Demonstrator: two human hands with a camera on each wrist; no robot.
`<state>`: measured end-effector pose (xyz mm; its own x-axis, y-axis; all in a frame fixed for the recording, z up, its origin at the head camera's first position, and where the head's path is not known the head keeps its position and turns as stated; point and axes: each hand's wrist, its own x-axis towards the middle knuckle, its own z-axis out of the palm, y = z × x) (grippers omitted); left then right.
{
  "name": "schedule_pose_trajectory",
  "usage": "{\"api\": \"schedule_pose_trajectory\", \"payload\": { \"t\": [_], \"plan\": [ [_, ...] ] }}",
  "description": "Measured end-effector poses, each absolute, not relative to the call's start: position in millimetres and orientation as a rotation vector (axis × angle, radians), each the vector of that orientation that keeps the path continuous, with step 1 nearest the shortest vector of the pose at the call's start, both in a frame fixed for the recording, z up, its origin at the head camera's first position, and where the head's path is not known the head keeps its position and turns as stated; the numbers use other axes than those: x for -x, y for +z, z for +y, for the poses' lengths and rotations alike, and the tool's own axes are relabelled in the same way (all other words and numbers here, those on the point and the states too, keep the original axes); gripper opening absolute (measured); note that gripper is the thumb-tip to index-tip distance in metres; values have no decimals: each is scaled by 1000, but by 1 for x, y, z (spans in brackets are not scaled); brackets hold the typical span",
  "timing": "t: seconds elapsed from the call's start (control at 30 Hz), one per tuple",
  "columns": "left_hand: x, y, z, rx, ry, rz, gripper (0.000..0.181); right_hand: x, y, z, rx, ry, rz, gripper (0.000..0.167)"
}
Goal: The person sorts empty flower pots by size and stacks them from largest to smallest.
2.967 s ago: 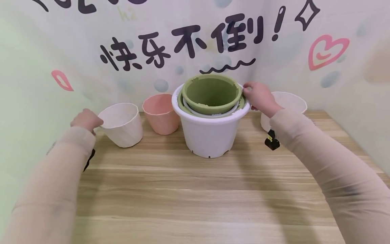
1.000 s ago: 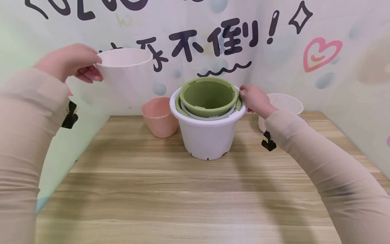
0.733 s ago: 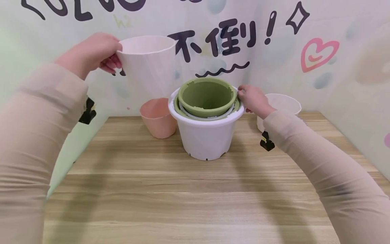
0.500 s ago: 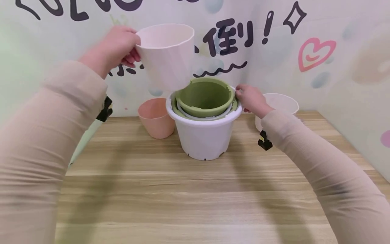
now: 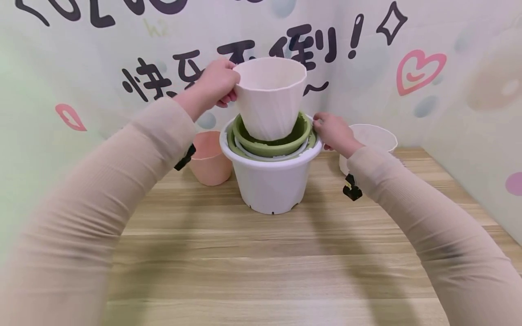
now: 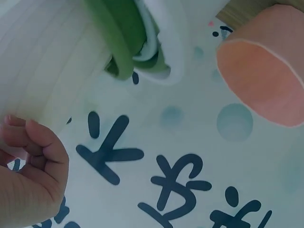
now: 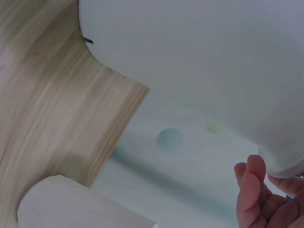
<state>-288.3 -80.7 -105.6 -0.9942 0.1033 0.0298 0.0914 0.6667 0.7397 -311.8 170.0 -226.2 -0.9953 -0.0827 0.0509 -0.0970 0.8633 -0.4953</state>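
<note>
My left hand pinches the rim of a white faceted flowerpot on its left side. That pot hangs upright, its base inside the mouth of a green flowerpot; whether it touches the inside cannot be told. The green pot sits nested with other green and pale rims in a large white flowerpot. My right hand grips the right side of the large pot's rim, thumb and curled fingers showing in the right wrist view. In the left wrist view the held pot fills the upper left.
A pink flowerpot stands just left of the stack, partly behind my left forearm. Another white flowerpot stands at the right behind my right hand. The wooden table ends at a printed cloth backdrop.
My left hand has lifted the white flowerpot from the table's left, carried it right over the stack and lowered it into the green pot's mouth. My right hand has stayed at the large pot's rim.
</note>
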Motion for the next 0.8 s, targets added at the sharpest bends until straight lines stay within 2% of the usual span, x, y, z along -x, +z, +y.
{"api": "schedule_pose_trajectory", "payload": {
  "t": [0.23, 0.53, 0.8],
  "plan": [
    [290, -132, -75, -203, 1243, 2834, 14, 311, -225, 170, -150, 805, -3015, 42],
    [293, -161, -72, -178, 1179, 2857, 30, 311, -224, 171, -163, 815, -3021, 42],
    [300, -171, -71, -159, 950, 2948, 26, 310, -223, 170, -171, 821, -3025, 42]
  ]
}}
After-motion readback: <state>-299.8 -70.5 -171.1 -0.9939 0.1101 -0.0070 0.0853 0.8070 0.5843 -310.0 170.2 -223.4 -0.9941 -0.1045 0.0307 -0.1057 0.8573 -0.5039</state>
